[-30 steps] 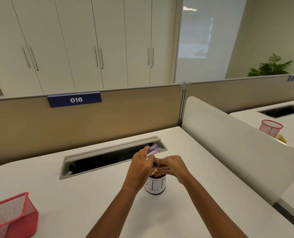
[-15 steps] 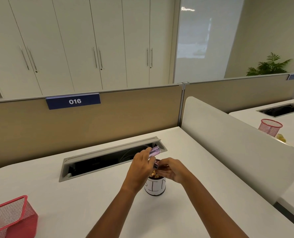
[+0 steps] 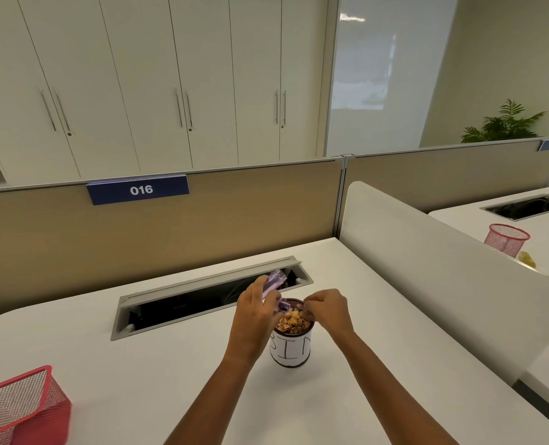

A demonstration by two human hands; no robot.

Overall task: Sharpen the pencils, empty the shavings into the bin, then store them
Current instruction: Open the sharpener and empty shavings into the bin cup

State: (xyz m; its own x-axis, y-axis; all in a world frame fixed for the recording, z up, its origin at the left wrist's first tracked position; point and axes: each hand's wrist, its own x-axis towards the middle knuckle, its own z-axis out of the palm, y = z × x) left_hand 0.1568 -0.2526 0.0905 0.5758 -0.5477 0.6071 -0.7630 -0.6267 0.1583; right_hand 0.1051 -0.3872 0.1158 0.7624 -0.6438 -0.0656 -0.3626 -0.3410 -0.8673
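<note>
My left hand (image 3: 254,316) grips the purple sharpener (image 3: 274,285), tilted just above the small white bin (image 3: 291,350) on the bench (image 3: 170,380). Shavings (image 3: 294,322) fill the bin to its rim. My right hand (image 3: 329,311) hovers at the rim with its fingers curled together; I cannot tell whether they pinch anything. A red mesh basket (image 3: 22,409) stands well to the left.

White desk (image 3: 138,396): bin (image 3: 291,350), red basket (image 3: 22,409).

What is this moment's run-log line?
phase: emptying shavings; left hand grips purple plastic sharpener over white cylindrical bin; right hand curled at rim
</note>
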